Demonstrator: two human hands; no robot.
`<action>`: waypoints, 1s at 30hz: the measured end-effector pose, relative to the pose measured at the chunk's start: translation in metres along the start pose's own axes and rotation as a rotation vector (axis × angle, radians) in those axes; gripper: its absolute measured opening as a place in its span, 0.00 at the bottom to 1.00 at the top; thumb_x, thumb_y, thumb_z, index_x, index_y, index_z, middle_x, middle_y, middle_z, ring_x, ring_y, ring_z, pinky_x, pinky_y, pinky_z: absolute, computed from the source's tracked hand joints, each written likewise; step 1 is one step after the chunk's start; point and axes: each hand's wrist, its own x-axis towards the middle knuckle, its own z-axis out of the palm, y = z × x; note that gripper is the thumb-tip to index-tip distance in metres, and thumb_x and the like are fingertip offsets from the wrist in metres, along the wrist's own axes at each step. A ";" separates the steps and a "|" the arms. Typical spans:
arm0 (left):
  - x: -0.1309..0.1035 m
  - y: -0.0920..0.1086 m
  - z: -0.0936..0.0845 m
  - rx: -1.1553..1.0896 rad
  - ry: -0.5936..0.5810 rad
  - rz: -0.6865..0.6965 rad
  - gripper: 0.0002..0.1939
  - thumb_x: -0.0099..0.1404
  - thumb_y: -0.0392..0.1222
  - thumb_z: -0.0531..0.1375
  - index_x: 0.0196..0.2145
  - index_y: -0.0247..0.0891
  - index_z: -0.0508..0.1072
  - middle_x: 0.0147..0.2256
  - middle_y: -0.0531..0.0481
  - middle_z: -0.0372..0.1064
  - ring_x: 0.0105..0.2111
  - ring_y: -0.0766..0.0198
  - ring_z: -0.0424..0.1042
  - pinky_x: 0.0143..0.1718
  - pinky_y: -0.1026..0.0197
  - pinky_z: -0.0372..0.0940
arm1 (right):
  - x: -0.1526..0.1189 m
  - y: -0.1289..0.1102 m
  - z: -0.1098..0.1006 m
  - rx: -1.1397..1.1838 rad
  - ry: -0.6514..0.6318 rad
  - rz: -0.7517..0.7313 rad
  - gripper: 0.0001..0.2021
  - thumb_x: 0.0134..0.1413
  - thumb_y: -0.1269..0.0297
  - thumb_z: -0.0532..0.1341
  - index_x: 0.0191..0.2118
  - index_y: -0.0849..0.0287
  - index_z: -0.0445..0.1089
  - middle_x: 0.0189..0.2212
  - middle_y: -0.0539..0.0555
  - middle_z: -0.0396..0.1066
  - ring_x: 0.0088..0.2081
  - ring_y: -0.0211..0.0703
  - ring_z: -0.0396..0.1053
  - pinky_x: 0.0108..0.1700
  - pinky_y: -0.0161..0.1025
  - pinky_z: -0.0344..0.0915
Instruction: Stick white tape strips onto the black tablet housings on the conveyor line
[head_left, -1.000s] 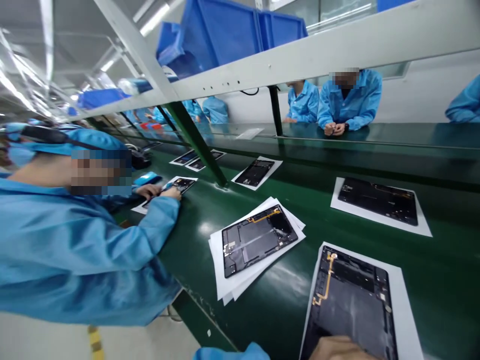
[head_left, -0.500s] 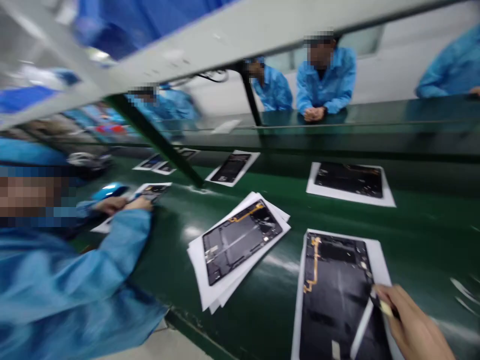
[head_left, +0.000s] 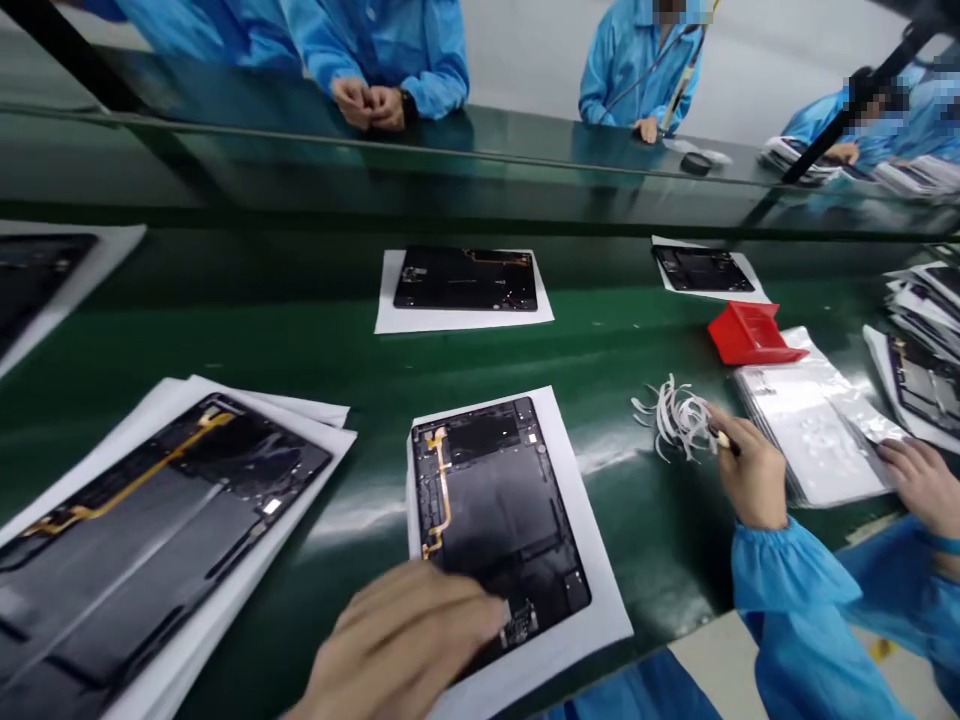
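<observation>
An opened tablet (head_left: 502, 500) with an orange ribbon cable lies on white paper in front of me. My left hand (head_left: 409, 640) reaches over its lower left corner, fingers stretched out and close together, slightly blurred; the fingertips are at the lower edge, contact unclear. To the right, my right hand (head_left: 750, 465) pinches a small cream-and-black tool (head_left: 724, 441), its kind unclear. That hand is beside a tangled heap of white strips (head_left: 675, 420) on the green bench. Another opened tablet (head_left: 150, 540) lies on stacked papers at the left.
A red bin (head_left: 754, 335) stands behind a stack of clear plastic sleeves (head_left: 817, 440), where a co-worker's hand (head_left: 926, 485) rests. More opened tablets lie on paper along the back, one at the centre (head_left: 465, 280). Co-workers in blue lean at the raised far ledge (head_left: 517, 130).
The view has swung right. My right hand has moved off the tablet to the strip heap, and the white strip has left the tablet. My left hand has come into view over the tablet.
</observation>
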 end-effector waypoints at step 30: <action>-0.055 0.002 0.058 0.709 -0.325 -0.100 0.22 0.69 0.59 0.53 0.58 0.54 0.67 0.58 0.47 0.64 0.57 0.51 0.58 0.56 0.53 0.51 | 0.016 -0.179 0.093 0.904 -0.773 -0.136 0.03 0.55 0.66 0.66 0.36 0.55 0.74 0.41 0.51 0.78 0.42 0.43 0.76 0.42 0.37 0.70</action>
